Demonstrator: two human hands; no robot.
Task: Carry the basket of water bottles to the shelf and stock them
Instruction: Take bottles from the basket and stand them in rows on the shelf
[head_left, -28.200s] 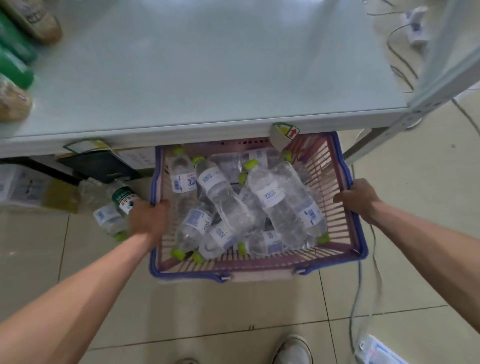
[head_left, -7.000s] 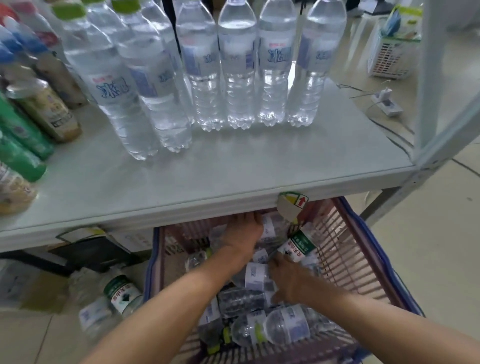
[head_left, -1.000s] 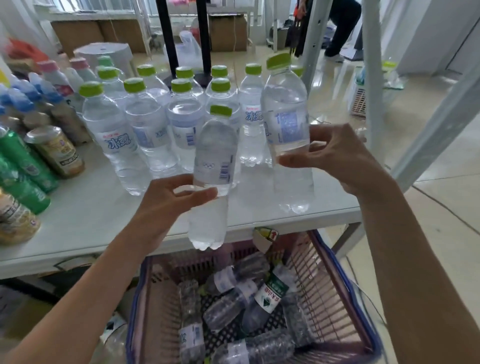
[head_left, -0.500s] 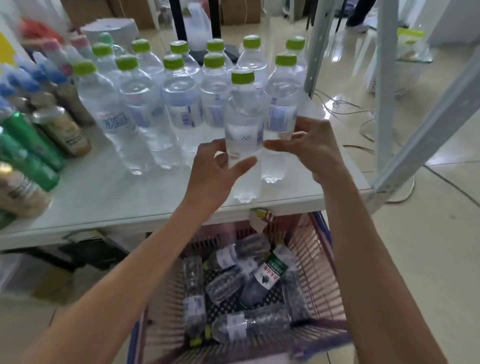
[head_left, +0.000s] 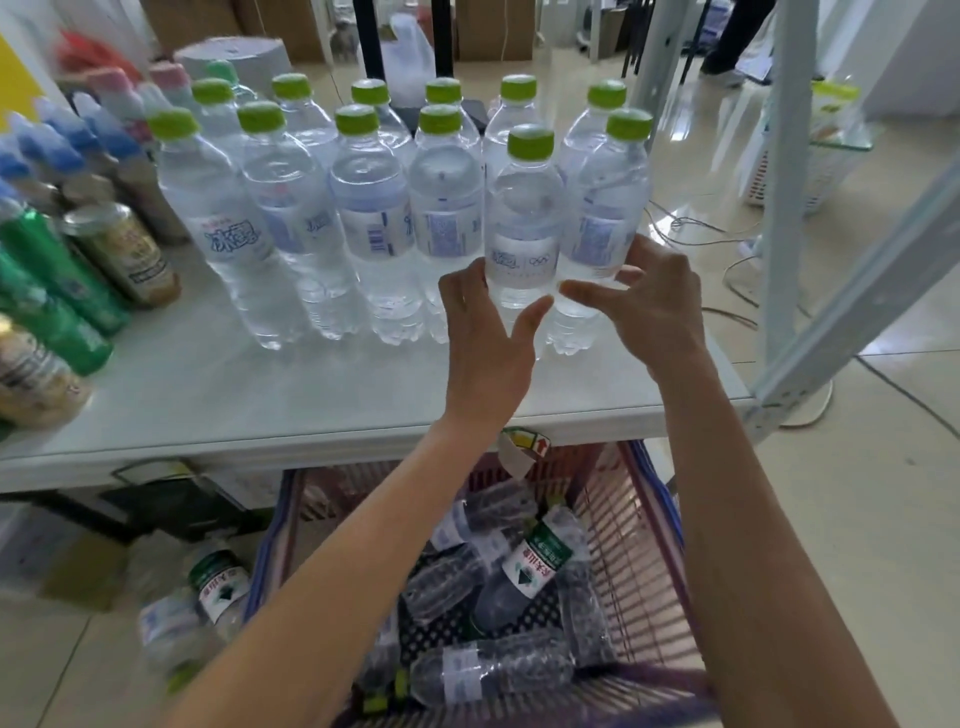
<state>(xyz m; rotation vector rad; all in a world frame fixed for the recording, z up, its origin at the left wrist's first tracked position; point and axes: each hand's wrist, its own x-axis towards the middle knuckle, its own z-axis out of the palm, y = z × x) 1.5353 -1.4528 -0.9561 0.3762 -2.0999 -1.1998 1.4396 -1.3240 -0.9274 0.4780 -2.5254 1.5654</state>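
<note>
While both arms reach forward over the shelf (head_left: 218, 395), the left hand (head_left: 485, 338) has its fingers spread and curved around the lower part of an upright water bottle (head_left: 524, 218) with a green cap, thumb on the near side and fingertips at the bottle's left flank; whether it truly presses the plastic or only cups it cannot be told. Just right of it, the right hand (head_left: 652, 306) is open, thumb pointing left toward the left hand's thumb, its fingers lying against the base of the neighbouring bottle (head_left: 608, 208) without closing round it. Beyond and to the left of both hands stand two rows of bottles (head_left: 332, 208), upright and close together. Further left of the hands are green bottles (head_left: 47, 280) and a can (head_left: 122, 249), blurred. Below the forearms sits the basket (head_left: 639, 540), pink with a blue rim, holding several bottles lying on their sides (head_left: 493, 670), one with a green label (head_left: 537, 564)
</note>
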